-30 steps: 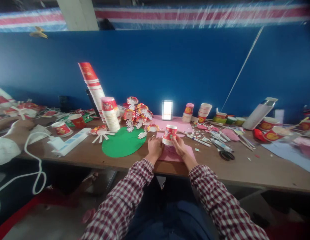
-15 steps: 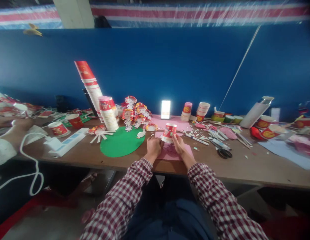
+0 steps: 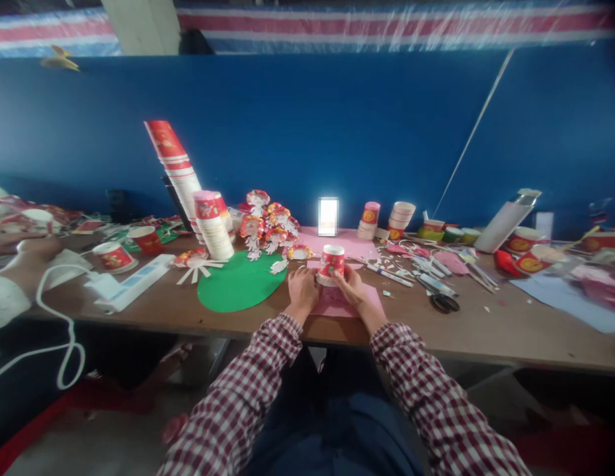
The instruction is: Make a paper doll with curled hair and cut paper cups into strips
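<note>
A red patterned paper cup [image 3: 332, 262] is held between my two hands, its white rim band at the bottom, over pink paper [image 3: 337, 301] at the table's near edge. My left hand [image 3: 303, 291] grips the cup's lower left side, and its fingertips are partly hidden. On the right side, my right hand [image 3: 354, 289] is closed on the same cup with fingers and thumb against its wall. Just left of my hands lies a green paper oval [image 3: 241, 284]. Behind it stand several paper-cup figures [image 3: 268, 225] with red and yellow frills.
Tall stacked paper cups [image 3: 181, 178] lean at the back left. A white power strip [image 3: 139, 284] lies left, near another person's arm [image 3: 24, 264]. Black-handled scissors [image 3: 445, 302], pens and paper scraps spread to the right. A lit, blurred screen [image 3: 328, 217] stands behind the cup.
The cup has turned from tilted to nearly upright and shifted slightly left. My right hand has moved a little lower on it. My left hand stays beside it.
</note>
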The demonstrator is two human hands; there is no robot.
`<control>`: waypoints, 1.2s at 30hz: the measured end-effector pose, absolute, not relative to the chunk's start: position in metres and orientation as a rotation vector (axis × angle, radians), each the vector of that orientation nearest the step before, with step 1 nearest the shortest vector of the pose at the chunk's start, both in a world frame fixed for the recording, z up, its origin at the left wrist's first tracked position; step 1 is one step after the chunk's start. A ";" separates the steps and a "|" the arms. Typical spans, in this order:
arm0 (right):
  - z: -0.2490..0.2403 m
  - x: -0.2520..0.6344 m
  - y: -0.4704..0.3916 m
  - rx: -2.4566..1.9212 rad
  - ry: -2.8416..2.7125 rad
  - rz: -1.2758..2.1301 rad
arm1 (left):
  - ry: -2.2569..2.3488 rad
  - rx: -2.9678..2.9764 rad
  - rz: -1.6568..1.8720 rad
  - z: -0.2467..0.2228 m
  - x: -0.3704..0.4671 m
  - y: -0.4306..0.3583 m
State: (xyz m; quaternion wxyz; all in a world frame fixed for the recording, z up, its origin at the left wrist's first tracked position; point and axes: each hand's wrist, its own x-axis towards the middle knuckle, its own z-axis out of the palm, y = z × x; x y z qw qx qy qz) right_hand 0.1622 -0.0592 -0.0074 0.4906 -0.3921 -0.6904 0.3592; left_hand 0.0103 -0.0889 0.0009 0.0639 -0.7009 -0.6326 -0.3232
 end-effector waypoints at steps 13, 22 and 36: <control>0.002 0.162 -0.067 -0.907 -1.724 0.889 | -1.973 -2.139 -0.944 -0.003 0.008 -0.084; -0.001 0.162 -0.064 -1.058 -1.652 0.818 | -2.059 -2.048 -0.915 0.008 0.013 -0.093; 0.004 0.160 -0.073 -1.004 -1.778 0.786 | -2.125 -2.038 -0.902 0.002 0.008 -0.086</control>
